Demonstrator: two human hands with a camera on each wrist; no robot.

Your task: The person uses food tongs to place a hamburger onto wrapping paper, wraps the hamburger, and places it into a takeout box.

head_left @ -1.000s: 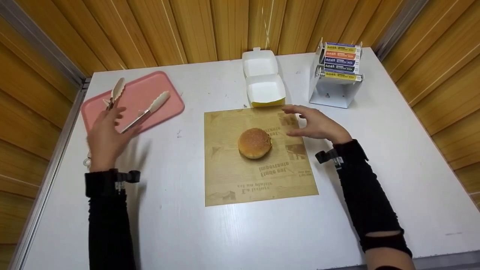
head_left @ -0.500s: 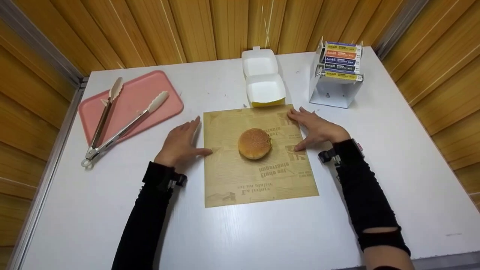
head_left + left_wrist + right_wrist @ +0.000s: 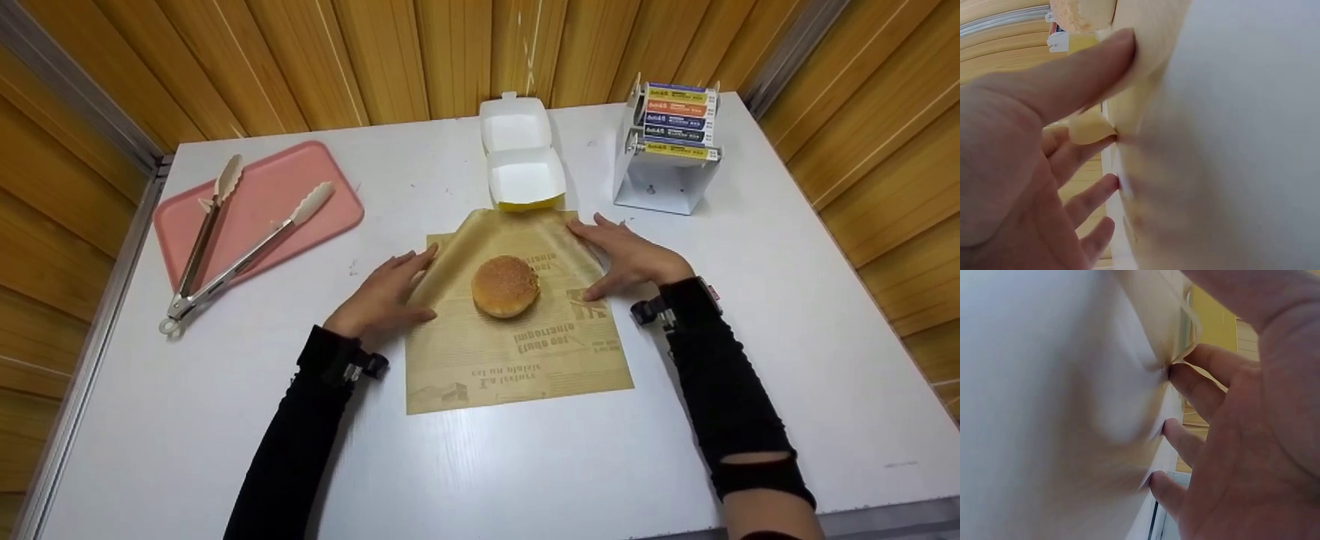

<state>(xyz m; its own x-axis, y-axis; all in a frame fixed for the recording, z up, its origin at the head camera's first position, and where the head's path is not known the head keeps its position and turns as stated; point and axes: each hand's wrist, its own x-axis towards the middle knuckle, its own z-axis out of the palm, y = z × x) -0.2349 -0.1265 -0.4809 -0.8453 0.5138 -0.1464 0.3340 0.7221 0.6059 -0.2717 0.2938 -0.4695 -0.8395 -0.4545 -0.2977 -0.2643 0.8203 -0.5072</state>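
A hamburger with a seeded bun (image 3: 505, 286) lies on a brown printed sheet of wrapping paper (image 3: 450, 367). My left hand (image 3: 382, 300) touches the paper's left edge, its fingers spread and fairly straight; the far left corner is curled up and inward. In the left wrist view the thumb (image 3: 1095, 64) lies against the paper, with a lifted paper edge (image 3: 1092, 128) by the fingers. At the right edge my right hand (image 3: 630, 255) has its fingers spread, and the paper there bends upward. In the right wrist view fingertips (image 3: 1171, 430) touch near the raised paper edge.
An open white clamshell box (image 3: 525, 176) stands just behind the paper. A pink tray (image 3: 300, 169) at the left back carries metal tongs (image 3: 244, 259), partly overhanging. At the right back stands a rack (image 3: 664, 184) of colourful small boxes. Wooden-look walls border the white table (image 3: 480, 480).
My left hand has moved right from beside the tongs to the paper's left edge. My right hand has settled on the right edge. The paper's far corners have curled upward; the hamburger stays put.
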